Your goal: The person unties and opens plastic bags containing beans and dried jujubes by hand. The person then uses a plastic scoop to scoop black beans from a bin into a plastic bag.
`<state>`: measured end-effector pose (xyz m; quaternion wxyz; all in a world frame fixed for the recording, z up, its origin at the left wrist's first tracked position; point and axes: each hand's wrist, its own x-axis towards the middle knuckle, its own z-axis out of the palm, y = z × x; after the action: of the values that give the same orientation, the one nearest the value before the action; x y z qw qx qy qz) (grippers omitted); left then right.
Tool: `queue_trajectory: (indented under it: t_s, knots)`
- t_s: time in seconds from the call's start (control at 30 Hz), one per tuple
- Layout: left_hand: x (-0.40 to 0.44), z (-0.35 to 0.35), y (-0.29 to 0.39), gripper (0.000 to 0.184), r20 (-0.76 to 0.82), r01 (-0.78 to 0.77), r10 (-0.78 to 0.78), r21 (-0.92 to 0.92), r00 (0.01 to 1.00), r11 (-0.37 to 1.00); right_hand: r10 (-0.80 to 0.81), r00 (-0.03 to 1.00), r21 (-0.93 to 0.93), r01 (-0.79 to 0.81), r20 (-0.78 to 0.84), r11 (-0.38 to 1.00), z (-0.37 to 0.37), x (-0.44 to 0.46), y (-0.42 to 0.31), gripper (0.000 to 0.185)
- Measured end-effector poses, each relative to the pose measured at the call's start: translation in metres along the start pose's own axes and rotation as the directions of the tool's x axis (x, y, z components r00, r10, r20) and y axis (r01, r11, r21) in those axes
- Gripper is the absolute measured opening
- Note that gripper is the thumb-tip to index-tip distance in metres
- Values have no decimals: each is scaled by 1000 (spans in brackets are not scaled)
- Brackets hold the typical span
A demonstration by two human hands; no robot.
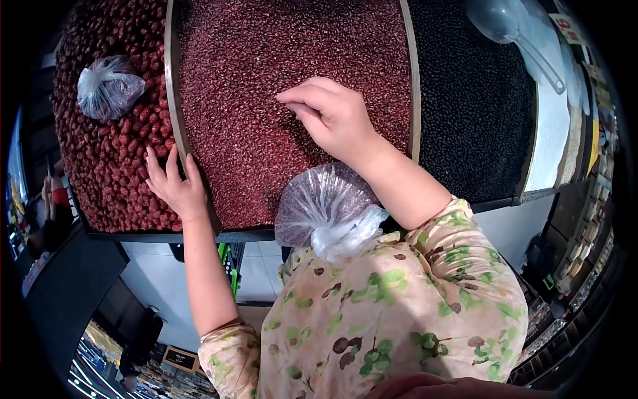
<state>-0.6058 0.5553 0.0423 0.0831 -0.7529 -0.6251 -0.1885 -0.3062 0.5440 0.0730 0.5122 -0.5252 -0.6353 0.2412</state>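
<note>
My left hand [178, 189] rests with fingers spread at the edge of the red dates [136, 136], beside the wooden divider [174, 80]. No object shows in it. My right hand [335, 118] is over the bin of small dark-red beans [246, 120], its thumb and fingertips drawn together in a pinch. Whatever lies between those fingertips, if anything, is too small to make out. A clear plastic bag [302, 203], gathered at its top, sits at the front of the bean bin under my right forearm, against my body. Its contents are hard to see.
Another tied clear bag [109, 90] lies on the dates. Right of a second divider [412, 80] is a bin of black beans [465, 126], with a clear plastic scoop [515, 36] at its far right. White grains [551, 133] lie beyond. Other people stand at the left.
</note>
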Motion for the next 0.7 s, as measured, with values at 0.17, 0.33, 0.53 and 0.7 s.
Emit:
queue_trajectory:
  t_s: [0.17, 0.33, 0.53, 0.7]
  knots:
    - [-2, 2, -3, 33, -6, -14, 14, 61, 1000, 998, 42, 998, 197, -33, -43, 980, -24, 3, -31, 18]
    - [-5, 7, -7, 32, -11, -12, 13, 58, 1000, 998, 135, 979, 418, -60, -154, 906, -60, -9, -72, 18]
    - [-7, 8, -9, 34, -32, -31, 32, 51, 999, 998, 356, 922, 414, -267, -154, 870, -100, -60, -90, 16]
    - [-7, 8, -9, 40, -48, -80, 81, 12, 996, 997, 540, 841, 300, -513, -10, 804, -115, -115, -103, 17]
